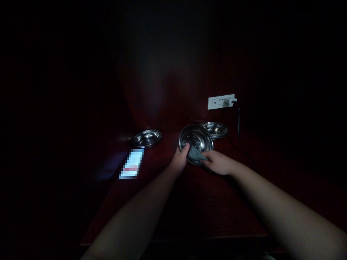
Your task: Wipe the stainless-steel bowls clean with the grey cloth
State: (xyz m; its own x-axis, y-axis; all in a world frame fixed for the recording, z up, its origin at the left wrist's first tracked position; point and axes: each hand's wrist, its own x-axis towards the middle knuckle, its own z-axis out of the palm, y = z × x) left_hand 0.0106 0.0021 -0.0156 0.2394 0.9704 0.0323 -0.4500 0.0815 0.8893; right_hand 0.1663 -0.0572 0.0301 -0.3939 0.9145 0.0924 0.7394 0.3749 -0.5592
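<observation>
A shiny metal bowl (199,135) is tilted with its inside facing me, above the dark red table (206,209). My left hand (180,159) grips its left lower rim, with the thumb over the edge. My right hand (215,161) is closed on a grey-green cloth (195,154), which lies against the bowl's lower rim and inside wall. The cloth's left end reaches close to my left thumb. Behind the bowl, to the right, sits a small stack of metal dishes (217,130), partly hidden by it.
Another metal dish (148,138) rests at the back left of the table. In front of it lies a lit, pixelated screen (132,164). A white wall socket (221,102) holds a plug, and its dark cord (239,124) hangs down at the right. The surroundings are very dark.
</observation>
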